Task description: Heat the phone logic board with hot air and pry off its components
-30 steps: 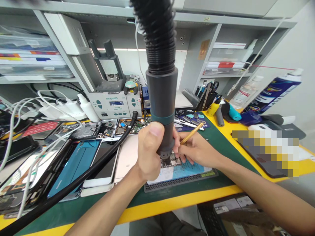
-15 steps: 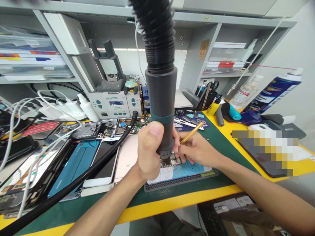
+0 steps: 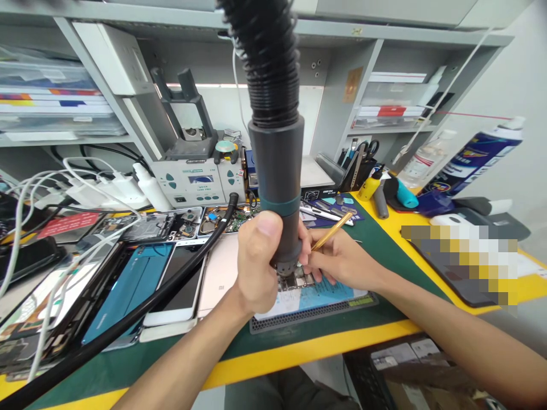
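Observation:
My left hand (image 3: 258, 262) is wrapped round a black hot air gun (image 3: 276, 165), thumb on the near side. Its nozzle points down, just over a phone circuit board (image 3: 299, 281); whether they touch I cannot tell. From the gun's top a ribbed black hose rises out of view. To the right, my right hand (image 3: 342, 256) pinches slim gold-coloured tweezers (image 3: 333, 230), their tips hidden behind the fingers at the board's edge. Under the board lies a blue and white sheet (image 3: 316, 299) on a dark perforated mat (image 3: 307, 323).
Several phones, including a blue one (image 3: 128, 290), lie to the left, crossed by a thick black hose (image 3: 171, 285). Behind stands a grey rework station (image 3: 196, 182). White cables (image 3: 102, 188) tangle at far left. A spray can (image 3: 474, 154) and a yellow bottle (image 3: 371, 183) stand right.
The view has shifted very slightly, and the hot air gun appears a little further left. Both grips and the circuit board look the same.

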The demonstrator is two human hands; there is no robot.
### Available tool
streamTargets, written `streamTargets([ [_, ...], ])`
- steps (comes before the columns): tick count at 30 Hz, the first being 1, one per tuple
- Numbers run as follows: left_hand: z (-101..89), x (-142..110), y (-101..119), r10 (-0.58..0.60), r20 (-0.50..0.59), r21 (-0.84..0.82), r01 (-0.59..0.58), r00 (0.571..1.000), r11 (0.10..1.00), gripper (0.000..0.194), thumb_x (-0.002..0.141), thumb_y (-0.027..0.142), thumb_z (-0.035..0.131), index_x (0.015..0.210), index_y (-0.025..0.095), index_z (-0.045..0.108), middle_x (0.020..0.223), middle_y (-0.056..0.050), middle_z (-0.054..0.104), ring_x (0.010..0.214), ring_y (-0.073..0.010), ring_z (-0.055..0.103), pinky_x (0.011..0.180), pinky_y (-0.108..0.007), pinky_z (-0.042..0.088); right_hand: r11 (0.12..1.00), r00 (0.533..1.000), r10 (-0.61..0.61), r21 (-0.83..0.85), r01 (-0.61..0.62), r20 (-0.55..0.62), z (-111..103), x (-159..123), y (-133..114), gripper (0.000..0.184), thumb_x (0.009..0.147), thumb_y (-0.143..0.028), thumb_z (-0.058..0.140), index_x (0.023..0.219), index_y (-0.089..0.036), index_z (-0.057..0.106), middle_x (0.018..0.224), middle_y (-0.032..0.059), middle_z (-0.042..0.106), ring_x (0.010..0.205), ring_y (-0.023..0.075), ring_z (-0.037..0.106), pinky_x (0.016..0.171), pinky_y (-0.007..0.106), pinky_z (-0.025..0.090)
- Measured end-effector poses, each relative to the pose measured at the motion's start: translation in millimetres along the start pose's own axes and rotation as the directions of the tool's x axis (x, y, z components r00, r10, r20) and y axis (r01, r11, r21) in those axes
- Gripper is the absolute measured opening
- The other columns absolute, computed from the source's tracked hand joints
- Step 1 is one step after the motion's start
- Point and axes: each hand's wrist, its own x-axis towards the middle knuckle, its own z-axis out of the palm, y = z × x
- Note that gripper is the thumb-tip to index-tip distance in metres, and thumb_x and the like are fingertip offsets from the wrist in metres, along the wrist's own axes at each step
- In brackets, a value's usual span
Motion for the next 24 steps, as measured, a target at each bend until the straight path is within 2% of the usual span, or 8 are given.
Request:
streamTargets([
  [9,-0.8,-1.3,-0.3,0.009,0.013,-0.022,-0.009,1.000,1.000,0.051,0.089,0.063,0.051,0.076,0.017,0.068,0.067,-0.005,0.064,0.057,-0.0190,0.057,0.059,-0.037,0.045,1.000,1.000,0.005,-0.002,-0.005,-0.003,0.8,0.2,-1.7,0.007,0.072,-0.020,0.063,0.074,-0.018,0.057,0.059,-0.0028,0.062,0.044,0.0087,0.056,0.036,0.016,0.038],
  [24,0.5,-1.1,0.1,0.000,-0.007,0.011,0.001,1.000,1.000,0.053,0.085,0.069,0.052,0.074,0.020,0.069,0.066,-0.005,0.064,0.055,-0.0192,0.057,0.057,-0.036,0.046,1.000,1.000,0.003,-0.012,-0.003,0.000,1.2,-0.6,-3.8,0.005,0.070,-0.018,0.061,0.074,-0.017,0.058,0.057,-0.0031,0.062,0.044,0.0083,0.055,0.037,0.016,0.039],
])
